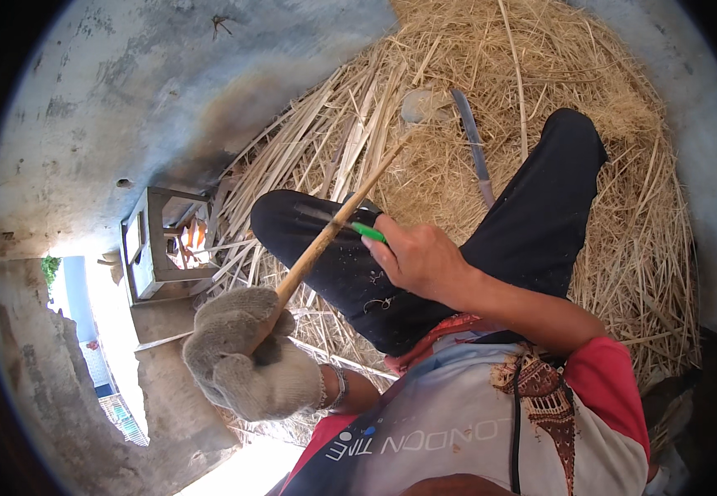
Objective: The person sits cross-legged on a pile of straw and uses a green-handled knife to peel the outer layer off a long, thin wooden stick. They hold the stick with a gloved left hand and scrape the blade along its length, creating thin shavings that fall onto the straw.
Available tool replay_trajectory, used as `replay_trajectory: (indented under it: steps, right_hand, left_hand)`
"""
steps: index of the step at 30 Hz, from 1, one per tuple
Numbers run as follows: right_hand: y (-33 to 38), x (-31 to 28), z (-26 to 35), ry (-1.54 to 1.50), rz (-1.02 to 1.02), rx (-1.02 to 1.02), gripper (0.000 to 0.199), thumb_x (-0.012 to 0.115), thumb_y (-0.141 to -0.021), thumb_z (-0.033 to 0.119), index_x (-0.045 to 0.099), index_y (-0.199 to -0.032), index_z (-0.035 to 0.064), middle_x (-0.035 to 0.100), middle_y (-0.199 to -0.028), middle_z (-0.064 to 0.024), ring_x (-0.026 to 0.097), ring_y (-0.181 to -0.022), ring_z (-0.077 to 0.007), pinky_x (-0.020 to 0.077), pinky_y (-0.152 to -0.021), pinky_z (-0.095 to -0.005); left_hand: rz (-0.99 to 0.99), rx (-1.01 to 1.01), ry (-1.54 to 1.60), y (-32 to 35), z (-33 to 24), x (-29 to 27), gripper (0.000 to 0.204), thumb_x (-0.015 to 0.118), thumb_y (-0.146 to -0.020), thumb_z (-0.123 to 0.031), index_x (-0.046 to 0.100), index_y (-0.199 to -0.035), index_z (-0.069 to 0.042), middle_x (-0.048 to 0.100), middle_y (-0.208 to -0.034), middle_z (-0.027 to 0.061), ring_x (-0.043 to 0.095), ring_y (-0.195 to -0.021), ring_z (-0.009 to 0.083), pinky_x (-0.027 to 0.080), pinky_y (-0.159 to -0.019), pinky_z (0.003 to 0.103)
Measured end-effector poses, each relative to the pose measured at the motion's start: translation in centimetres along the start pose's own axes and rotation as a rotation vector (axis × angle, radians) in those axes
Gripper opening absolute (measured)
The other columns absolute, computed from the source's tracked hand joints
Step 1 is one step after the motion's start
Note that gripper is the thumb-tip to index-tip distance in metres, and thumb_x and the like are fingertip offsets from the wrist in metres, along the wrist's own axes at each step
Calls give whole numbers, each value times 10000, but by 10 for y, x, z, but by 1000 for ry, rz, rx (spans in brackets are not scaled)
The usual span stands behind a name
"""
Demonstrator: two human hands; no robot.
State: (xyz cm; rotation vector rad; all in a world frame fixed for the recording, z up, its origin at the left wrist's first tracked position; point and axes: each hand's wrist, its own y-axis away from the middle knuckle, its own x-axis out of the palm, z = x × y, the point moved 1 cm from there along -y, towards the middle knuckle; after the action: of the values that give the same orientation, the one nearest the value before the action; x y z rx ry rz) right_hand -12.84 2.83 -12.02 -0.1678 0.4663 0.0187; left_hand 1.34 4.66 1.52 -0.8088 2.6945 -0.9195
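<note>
My left hand (pixel 247 355), in a grey knitted work glove, is closed round the lower end of a tan wooden stick (pixel 313 252). The stick slants up and away to the right over my lap. Bare and closed, my right hand (pixel 420 258) grips a knife by its green handle (pixel 368 231). The knife's thin blade (pixel 317 213) points left and crosses the stick at about its middle; whether it touches the wood I cannot tell. A few pale shavings (pixel 379 303) lie on my dark trousers (pixel 350 285).
A long curved blade (pixel 468 136) with a handle lies on the straw (pixel 557 50) between my knees. Beside it is a rounded grey stone-like thing (pixel 418 106). Split strips (pixel 309 140) are heaped at the left. A wooden frame box (pixel 164 240) stands against the stained wall (pixel 127 91).
</note>
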Motion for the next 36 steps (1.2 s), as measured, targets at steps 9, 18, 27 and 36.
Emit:
replay_trajectory:
  steps: [9,18,27,36]
  right_hand:
    - [-5,1,-7,150,-29,10,329,522,-998,315,543,-891,5,594,-574,-212,627,-549,-430,503,-499,-518]
    - [-11,-7,-10,151,-3,28,283,546,-981,268,591,-936,-8,591,-591,-245,617,-584,-462,497,-540,-534]
    - [-10,-12,-11,117,46,47,261,543,-972,254,596,-939,1,606,-632,-271,623,-613,-473,498,-577,-554]
    - [-23,-7,-24,209,-16,38,308,534,-979,288,597,-912,-6,621,-651,-259,636,-627,-467,516,-583,-547]
  left_hand:
    - [-158,-135,-13,6,17,-15,494,520,-900,-411,614,-1045,51,677,-865,196,697,-633,266,616,-461,344]
    - [-211,-182,-13,6,15,-7,431,539,-882,-329,625,-1058,55,674,-894,190,707,-702,269,648,-544,368]
    - [-176,-60,66,3,20,-8,382,524,-865,-310,649,-943,42,694,-841,175,703,-621,253,620,-492,346]
    - [-188,-79,-4,0,19,-5,414,520,-865,-330,642,-955,56,677,-824,197,704,-659,286,634,-524,379]
